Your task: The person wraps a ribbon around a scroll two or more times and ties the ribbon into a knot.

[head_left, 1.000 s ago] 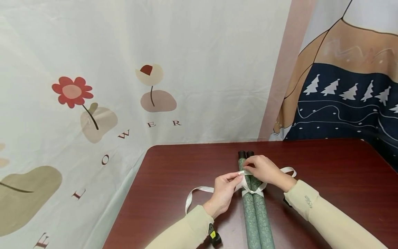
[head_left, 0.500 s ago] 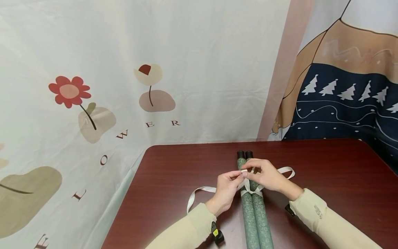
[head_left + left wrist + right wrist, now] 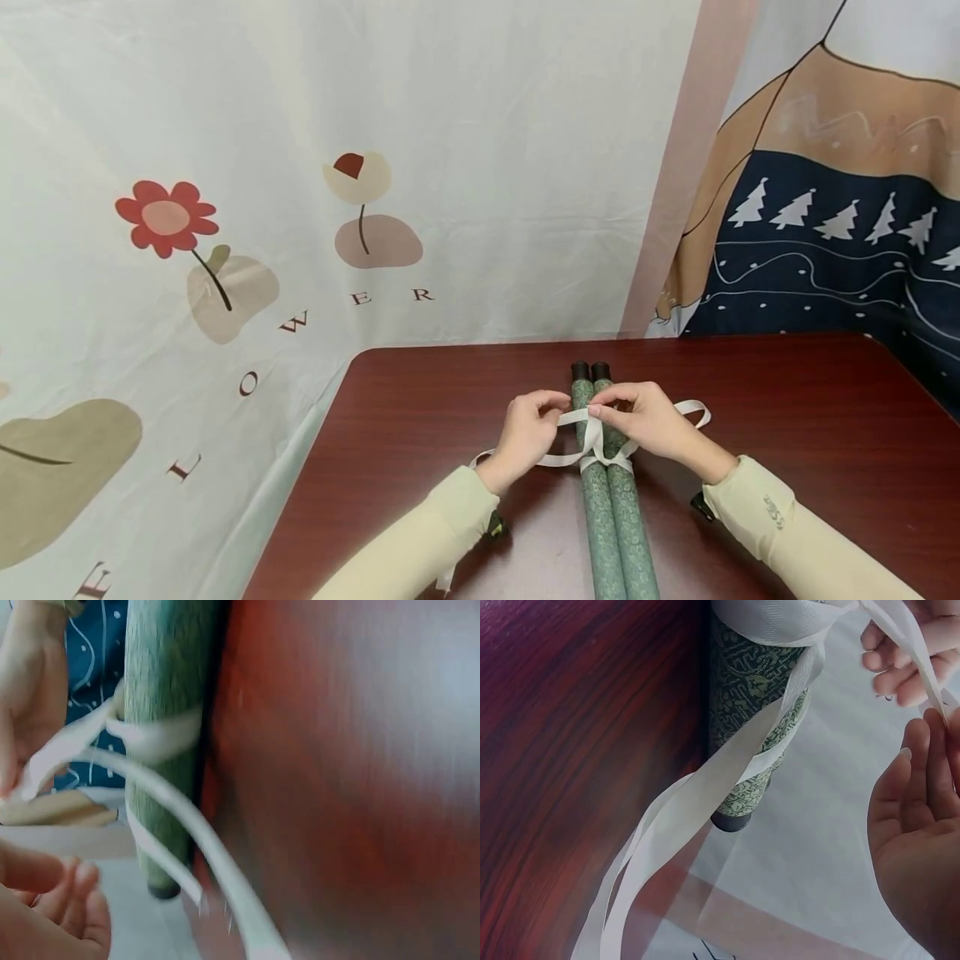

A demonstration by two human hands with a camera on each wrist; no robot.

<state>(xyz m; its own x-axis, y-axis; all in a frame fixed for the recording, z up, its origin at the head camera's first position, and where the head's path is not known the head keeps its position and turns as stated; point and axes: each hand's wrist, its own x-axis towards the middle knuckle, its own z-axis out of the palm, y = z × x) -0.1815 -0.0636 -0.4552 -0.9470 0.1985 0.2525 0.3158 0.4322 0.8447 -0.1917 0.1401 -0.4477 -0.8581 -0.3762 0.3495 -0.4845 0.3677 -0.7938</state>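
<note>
Two green, finely patterned rolls (image 3: 602,525) with black end knobs lie side by side, like a rolled scroll. A white ribbon (image 3: 593,435) is wrapped round them near the far end and crosses in front. Above the rolls, my right hand (image 3: 643,419) pinches the ribbon between thumb and fingertips. My left hand (image 3: 527,433) is just left of the rolls, beside a stretch of ribbon. In the left wrist view, the left fingers (image 3: 75,900) are loosely bent, with nothing visible between them. One ribbon length (image 3: 697,799) loops out past the right side.
The dark red wooden table (image 3: 420,400) reaches back to a hanging white cloth (image 3: 525,167) printed with flowers and letters. A navy cloth with white trees (image 3: 840,250) hangs at the right. A ribbon tail (image 3: 446,579) trails under the left sleeve.
The left hand has let go of the ribbon by the right fingertips and moved left. The right hand has turned and now pinches the ribbon above the rolls. The rolls stay put.
</note>
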